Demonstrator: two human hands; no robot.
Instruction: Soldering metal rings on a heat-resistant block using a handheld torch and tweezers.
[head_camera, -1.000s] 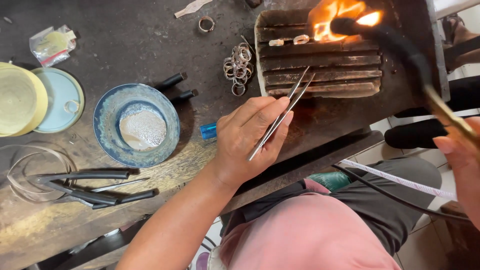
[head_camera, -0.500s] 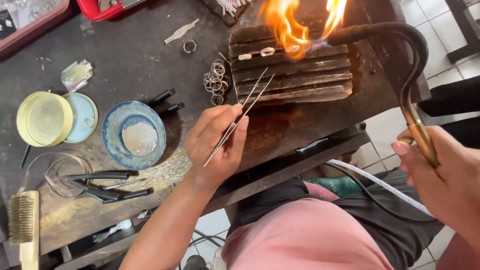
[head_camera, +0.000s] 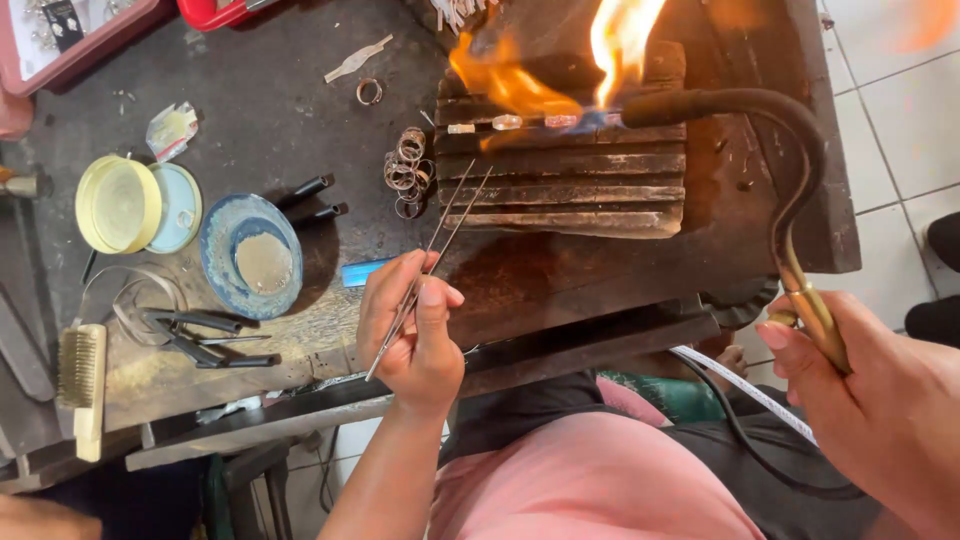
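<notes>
Scorched dark workbench (head_camera: 250, 130), cluttered. Left hand (head_camera: 415, 335) pinches long steel tweezers (head_camera: 432, 255), tips slightly apart, aimed at the charred wooden block (head_camera: 565, 175) without reaching it. Right hand (head_camera: 880, 410), near right, grips the brass handle of a curved torch (head_camera: 780, 150); its flame plays on small metal pieces (head_camera: 505, 122) on the block's far edge. Pile of rings (head_camera: 405, 170) just left of block. Blue bowl (head_camera: 250, 255), yellow lid (head_camera: 118, 205), pliers (head_camera: 200, 335) and brush (head_camera: 82, 385) at left.

Left hand (head_camera: 415, 335) pinches tweezers (head_camera: 430, 255), tips near charred block (head_camera: 565, 165) — right hand (head_camera: 880, 405) grips torch (head_camera: 770, 170), flame on small pieces (head_camera: 505, 123) atop block.
</notes>
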